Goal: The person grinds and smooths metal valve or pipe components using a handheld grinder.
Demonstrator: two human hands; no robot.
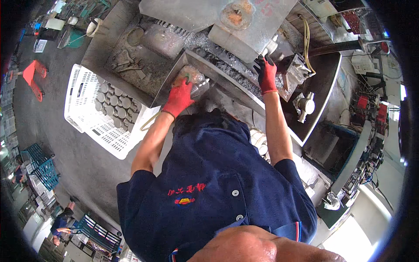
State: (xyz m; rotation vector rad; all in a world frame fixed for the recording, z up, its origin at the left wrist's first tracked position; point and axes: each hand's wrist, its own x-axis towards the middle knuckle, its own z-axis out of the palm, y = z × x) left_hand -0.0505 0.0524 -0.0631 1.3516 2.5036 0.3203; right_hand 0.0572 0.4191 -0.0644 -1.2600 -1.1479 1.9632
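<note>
A grey metal machine (181, 12) is filling the upper middle of the view, its worn plates sitting above a bed of metal chips. A dark metal tray (150, 89) is adjoining it on the left, holding loose metal pieces (127, 64). A white slotted crate (106, 134) is standing on the floor below that tray, carrying many round-faced metal parts (118, 104). A dark trough (322, 89) with a pale edge is curving along the right. Farther off on the left, a red pallet truck (34, 78) is resting on the floor.

The left hand (179, 98), in a red glove, is reaching over a narrow compartment, its fingers lying against a hazy pinkish-grey object (192, 73) inside; whether they are gripping it, I cannot tell. The right hand (266, 76), gloved in red and black, is reaching up to a pale metal part (271, 45) beside the machine's plate; its grip is not showing clearly. A single round-faced casting (307, 105) is lying in the trough, to the right of that hand.
</note>
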